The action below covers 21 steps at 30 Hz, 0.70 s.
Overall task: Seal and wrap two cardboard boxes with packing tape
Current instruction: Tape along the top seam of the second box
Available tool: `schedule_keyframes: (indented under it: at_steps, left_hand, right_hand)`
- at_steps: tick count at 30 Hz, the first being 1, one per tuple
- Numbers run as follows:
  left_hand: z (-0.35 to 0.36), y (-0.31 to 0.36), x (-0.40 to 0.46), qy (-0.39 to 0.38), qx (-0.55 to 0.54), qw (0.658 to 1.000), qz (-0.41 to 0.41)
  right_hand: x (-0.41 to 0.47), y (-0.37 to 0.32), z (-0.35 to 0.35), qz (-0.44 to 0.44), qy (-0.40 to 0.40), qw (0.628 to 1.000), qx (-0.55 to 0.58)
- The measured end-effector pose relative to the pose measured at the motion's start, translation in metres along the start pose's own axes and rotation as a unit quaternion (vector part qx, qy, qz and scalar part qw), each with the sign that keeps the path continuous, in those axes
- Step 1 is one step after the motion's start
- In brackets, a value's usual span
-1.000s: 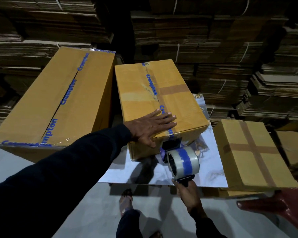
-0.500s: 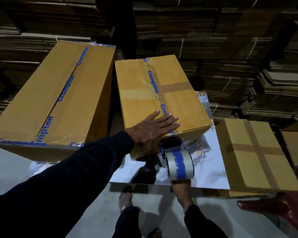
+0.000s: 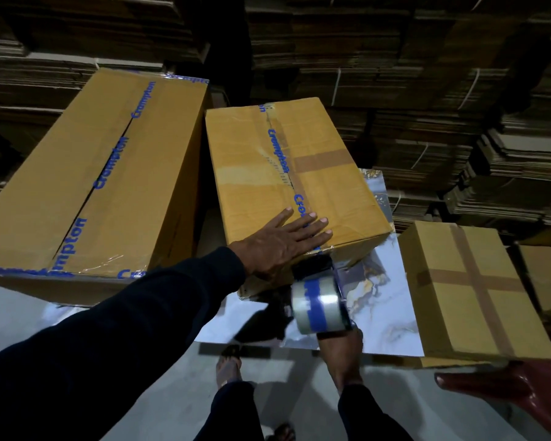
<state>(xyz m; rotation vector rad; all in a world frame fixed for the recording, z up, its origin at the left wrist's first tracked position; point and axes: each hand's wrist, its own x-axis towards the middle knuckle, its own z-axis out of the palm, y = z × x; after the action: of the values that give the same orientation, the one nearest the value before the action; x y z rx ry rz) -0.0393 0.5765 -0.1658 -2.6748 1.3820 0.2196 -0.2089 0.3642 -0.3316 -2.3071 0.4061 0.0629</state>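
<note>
A medium cardboard box (image 3: 268, 160) with blue-lettered clear tape along its top seam lies on a glossy marble-patterned table (image 3: 392, 326). My left hand (image 3: 283, 243) lies flat with spread fingers on the box's near top edge. Just below, my right hand (image 3: 341, 351) grips the handle of a tape dispenser (image 3: 318, 303) carrying a clear roll with a blue stripe; its black head touches the box's near face under my left hand. A larger box (image 3: 86, 186) with the same blue tape stands to the left.
A smaller box (image 3: 468, 291) crossed with brown tape sits at the right, another box (image 3: 544, 278) behind it. A dark red plastic chair (image 3: 519, 389) juts in at lower right. Tall stacks of flattened cardboard (image 3: 427, 74) fill the background. My sandalled feet (image 3: 229, 361) stand on grey floor.
The dispenser has shifted slightly along the box's near face. My left hand stays pressed on the box top. The view has tilted a little.
</note>
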Motion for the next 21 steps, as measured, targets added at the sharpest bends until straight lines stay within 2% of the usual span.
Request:
schedule_keyframes:
  at_steps: [2,4,9,10,14,17,19,21]
  left_hand:
    - [-0.002,0.000,0.002,-0.008,0.005,1.000,0.005]
    - [0.000,-0.003,0.006,0.001,-0.002,1.000,0.010]
    - [0.012,-0.004,0.005,0.038,-0.016,0.999,0.009]
    - [0.010,-0.004,0.004,0.043,-0.019,0.999,0.012]
    - [0.005,-0.006,0.006,0.022,-0.010,1.000,0.012]
    - [0.002,-0.006,0.004,0.004,-0.006,1.000,0.012]
    - [0.002,-0.004,0.005,0.020,-0.018,1.000,0.010]
    - [0.004,0.002,0.008,0.045,-0.025,0.999,-0.008]
  right_hand:
    - [0.008,0.001,-0.017,0.095,0.037,0.990,-0.099]
    - [0.012,0.000,-0.028,0.130,0.009,0.986,-0.102]
    - [0.016,0.001,-0.036,0.089,-0.003,0.990,-0.111]
    - [0.015,0.001,-0.039,0.079,0.019,0.990,-0.112]
    - [0.013,0.011,-0.061,0.133,0.035,0.985,-0.102]
    - [0.007,0.039,-0.066,0.176,0.065,0.980,-0.065]
    - [0.009,0.042,-0.073,0.228,0.066,0.971,0.001]
    - [0.011,0.032,-0.084,0.229,0.062,0.970,0.057]
